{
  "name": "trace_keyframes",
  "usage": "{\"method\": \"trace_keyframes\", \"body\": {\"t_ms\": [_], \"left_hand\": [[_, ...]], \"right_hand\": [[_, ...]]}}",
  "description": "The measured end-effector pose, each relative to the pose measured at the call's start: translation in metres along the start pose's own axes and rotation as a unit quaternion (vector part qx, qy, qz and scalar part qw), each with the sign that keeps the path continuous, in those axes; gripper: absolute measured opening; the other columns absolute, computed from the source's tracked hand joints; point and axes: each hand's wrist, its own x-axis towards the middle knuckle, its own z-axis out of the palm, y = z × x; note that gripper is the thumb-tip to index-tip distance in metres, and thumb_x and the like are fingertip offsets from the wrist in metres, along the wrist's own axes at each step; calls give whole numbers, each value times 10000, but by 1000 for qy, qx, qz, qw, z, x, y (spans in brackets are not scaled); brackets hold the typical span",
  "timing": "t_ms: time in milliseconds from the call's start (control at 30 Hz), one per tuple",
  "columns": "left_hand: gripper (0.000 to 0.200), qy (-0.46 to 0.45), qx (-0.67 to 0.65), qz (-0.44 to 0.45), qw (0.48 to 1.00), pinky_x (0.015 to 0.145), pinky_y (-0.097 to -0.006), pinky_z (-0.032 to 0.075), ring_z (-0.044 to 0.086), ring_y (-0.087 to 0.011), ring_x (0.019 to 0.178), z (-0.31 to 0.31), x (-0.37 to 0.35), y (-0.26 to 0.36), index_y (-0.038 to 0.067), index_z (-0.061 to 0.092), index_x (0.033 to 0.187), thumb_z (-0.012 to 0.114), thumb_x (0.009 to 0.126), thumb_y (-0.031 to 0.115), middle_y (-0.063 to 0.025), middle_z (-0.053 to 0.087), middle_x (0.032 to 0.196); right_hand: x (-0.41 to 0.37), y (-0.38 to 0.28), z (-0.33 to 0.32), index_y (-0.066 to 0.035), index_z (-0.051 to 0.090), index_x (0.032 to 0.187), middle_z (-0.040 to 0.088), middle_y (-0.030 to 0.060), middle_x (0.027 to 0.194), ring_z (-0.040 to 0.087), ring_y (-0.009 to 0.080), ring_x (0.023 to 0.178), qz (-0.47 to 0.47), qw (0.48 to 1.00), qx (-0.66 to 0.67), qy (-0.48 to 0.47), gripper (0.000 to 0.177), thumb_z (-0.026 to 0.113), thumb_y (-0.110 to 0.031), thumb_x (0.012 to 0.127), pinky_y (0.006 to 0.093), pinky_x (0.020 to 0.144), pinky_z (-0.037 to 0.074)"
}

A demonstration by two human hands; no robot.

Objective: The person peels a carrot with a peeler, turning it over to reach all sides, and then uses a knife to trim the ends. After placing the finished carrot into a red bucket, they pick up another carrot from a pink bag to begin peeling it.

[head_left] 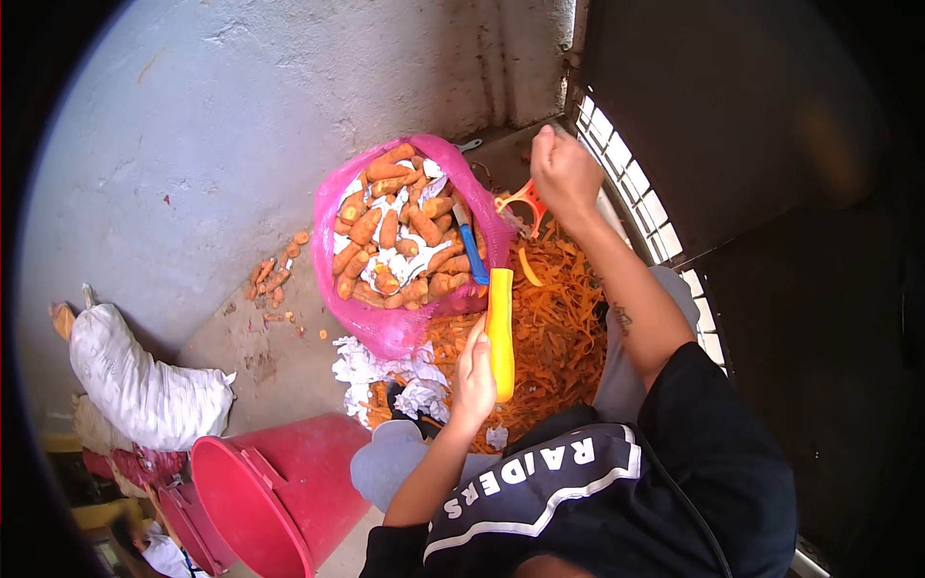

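My left hand (474,378) is closed around a peeled, bright yellow-orange carrot (501,337), held upright in front of my chest. My right hand (565,173) is closed on an orange peeler (525,202), raised beyond the carrot and apart from it. A curled strip of peel (529,268) shows between the two hands. Left of the peeler, an open pink sack (332,207) holds many unpeeled carrots (389,229) mixed with crumpled white paper. Lying on the sack's right side is a blue-handled knife (471,249). A heap of orange peelings (549,337) covers the floor below my hands.
Small carrot pieces (273,276) lie on the floor by the wall. Crumpled paper (371,366) sits below the sack. A red bucket (289,482) and a stuffed white sack (145,376) stand at left. A dark panel (732,125) rises at right. Part of another person shows lower left.
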Motion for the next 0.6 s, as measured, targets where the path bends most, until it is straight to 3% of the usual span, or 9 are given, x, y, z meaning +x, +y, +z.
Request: {"method": "trace_keyframes", "body": {"t_ms": [67, 100, 167, 200, 267, 367, 533, 600], "left_hand": [[463, 13, -12, -7, 1000, 938, -315, 427, 556, -201, 1083, -1, 2, 0, -42, 466, 1274, 299, 997, 290, -156, 560, 1199], [459, -23, -133, -83, 987, 876, -328, 466, 585, -204, 1010, -6, 3, -6, -31, 491, 1229, 306, 996, 319, -153, 580, 1136], [466, -92, -366, -225, 898, 752, -353, 544, 642, -209, 865, -21, 5, -20, -9, 541, 1139, 321, 994, 375, -147, 619, 1012], [475, -89, -393, -230, 886, 691, -356, 552, 645, -209, 808, -19, 5, -12, 1, 545, 1110, 325, 988, 405, -139, 621, 961], [500, -86, -447, -239, 858, 570, -362, 569, 650, -209, 695, -12, 10, 10, 20, 553, 1051, 334, 977, 463, -123, 625, 860], [542, -63, -468, -242, 848, 588, -366, 573, 658, -228, 727, -10, 14, 14, 11, 548, 1074, 331, 969, 496, -137, 632, 863], [536, -114, -498, -271, 816, 561, -366, 551, 623, -238, 673, -11, 13, 2, 46, 521, 1149, 309, 970, 504, -145, 606, 838], [548, -120, -488, -269, 822, 553, -359, 546, 609, -226, 649, -10, 11, 1, 54, 504, 1185, 302, 968, 515, -139, 592, 803]], "right_hand": [[2, 7, -1, -14, 599, 623, 613, 210, 683, 591, 419, 652, 38, 999, 5, -33, 498, 392, -345, 932, 504, 624, 460], [-5, 3, -5, -11, 590, 632, 608, 233, 685, 589, 434, 679, 51, 995, 33, -75, 511, 382, -369, 931, 509, 651, 450], [-24, 0, -4, -10, 588, 643, 603, 235, 689, 589, 433, 690, 58, 987, 66, -134, 511, 377, -374, 932, 502, 661, 447], [-33, -1, -4, -9, 587, 648, 601, 236, 692, 588, 433, 696, 62, 981, 82, -163, 511, 374, -376, 933, 499, 666, 445], [-53, -5, -8, -6, 579, 664, 595, 228, 691, 587, 422, 705, 34, 972, 104, -210, 507, 368, -379, 935, 489, 659, 441], [-76, -14, -14, -10, 579, 659, 590, 181, 706, 588, 391, 707, -9, 960, 136, -247, 480, 378, -346, 936, 478, 647, 439], [-87, -19, -10, -54, 616, 650, 584, 143, 716, 585, 373, 665, -104, 958, 119, -238, 435, 400, -299, 938, 455, 606, 459], [-82, -18, -4, -46, 598, 645, 585, 156, 695, 581, 386, 654, -72, 970, 100, -211, 434, 416, -314, 935, 463, 600, 457]]}}
